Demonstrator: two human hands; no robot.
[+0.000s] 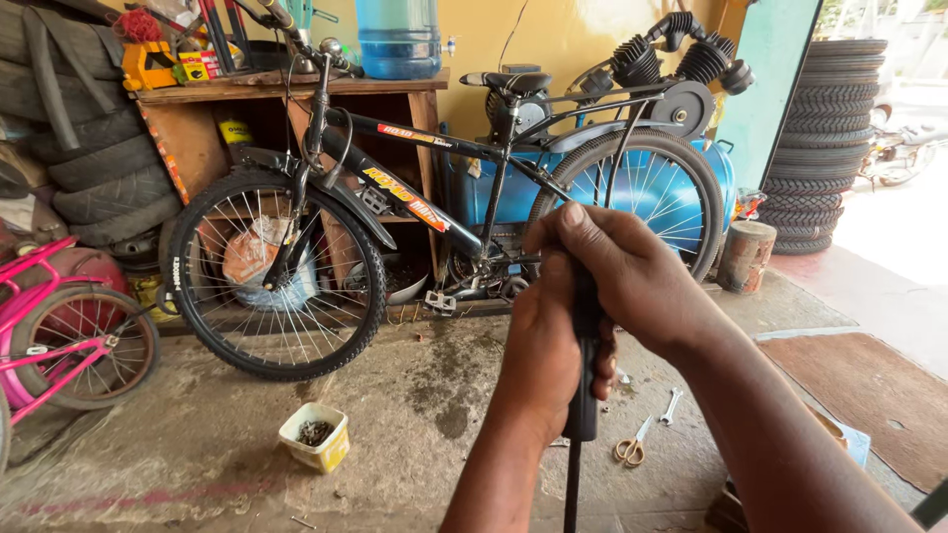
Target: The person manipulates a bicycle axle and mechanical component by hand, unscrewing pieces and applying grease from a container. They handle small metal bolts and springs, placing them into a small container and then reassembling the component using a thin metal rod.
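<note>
A slim black rod-like tool [581,395] stands upright, its handle gripped above the concrete floor.

Both hands, left hand [543,350] and right hand [617,266], grip a black rod [583,395]. Bicycle [444,197] at 12 o'clock, scissors [633,446] at 5.
</note>
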